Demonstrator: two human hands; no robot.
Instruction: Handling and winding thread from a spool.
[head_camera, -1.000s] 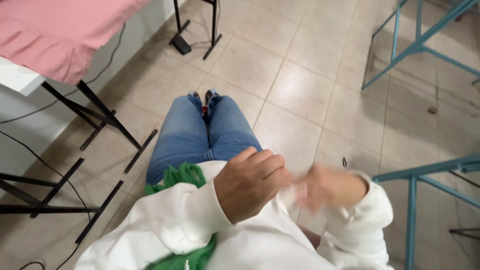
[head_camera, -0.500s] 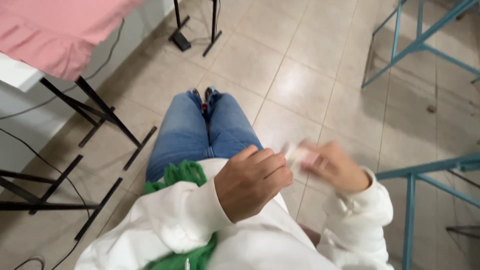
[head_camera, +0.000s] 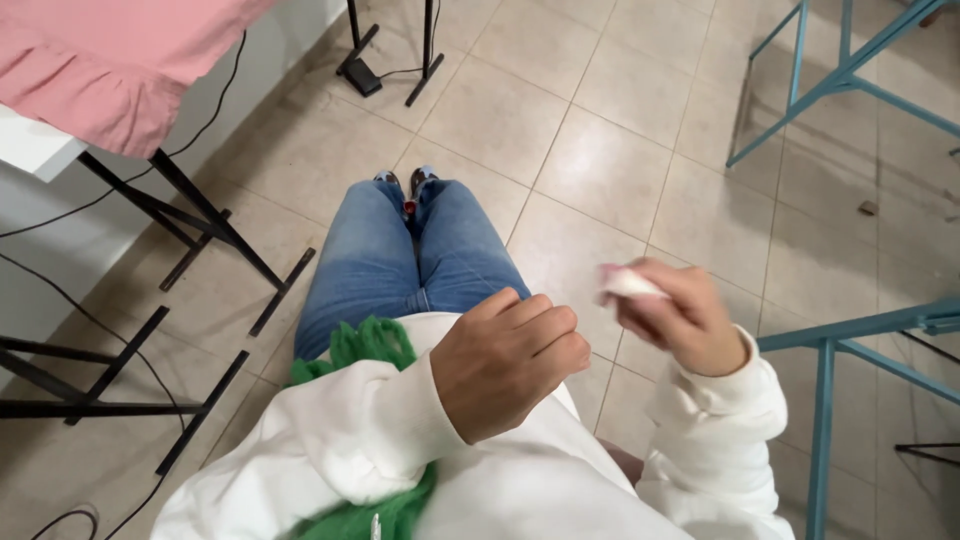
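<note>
I sit with my legs in blue jeans stretched out over a tiled floor. My left hand rests as a loose fist on the white garment in my lap, holding nothing that I can see. My right hand is raised to the right of it, fingers closed on a small white wad, perhaps cloth or tissue. A green knitted piece lies under my left sleeve on my lap.
A pink cloth hangs over a white table on black metal legs at the left, with cables on the floor. Blue metal frames stand at the right. A black stand base sits ahead.
My right hand has moved away from my left hand to the right and slightly up, carrying the white wad. My left hand has stayed put.
</note>
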